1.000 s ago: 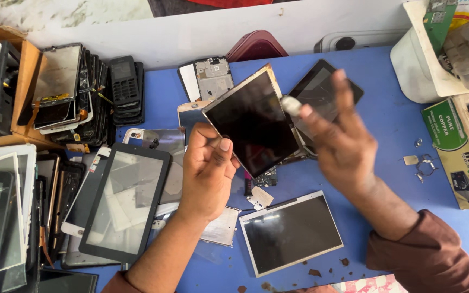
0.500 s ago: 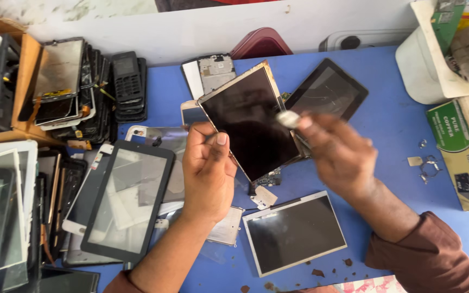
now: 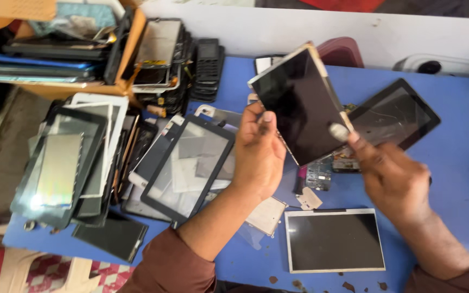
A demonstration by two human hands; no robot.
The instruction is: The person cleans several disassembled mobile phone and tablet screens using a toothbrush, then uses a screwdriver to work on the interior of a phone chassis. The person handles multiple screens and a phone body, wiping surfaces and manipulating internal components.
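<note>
Hands (image 3: 259, 152) around dark tablet screen (image 3: 299, 103)

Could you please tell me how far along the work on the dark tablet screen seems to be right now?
Done: several bare panels lie around, such as a white-framed display and a black-framed glass panel. In hand: the left hand holds the dark screen panel up, tilted, while the right hand presses a small pale object at its edge. Left: a cracked black tablet waits on the blue table.
</note>
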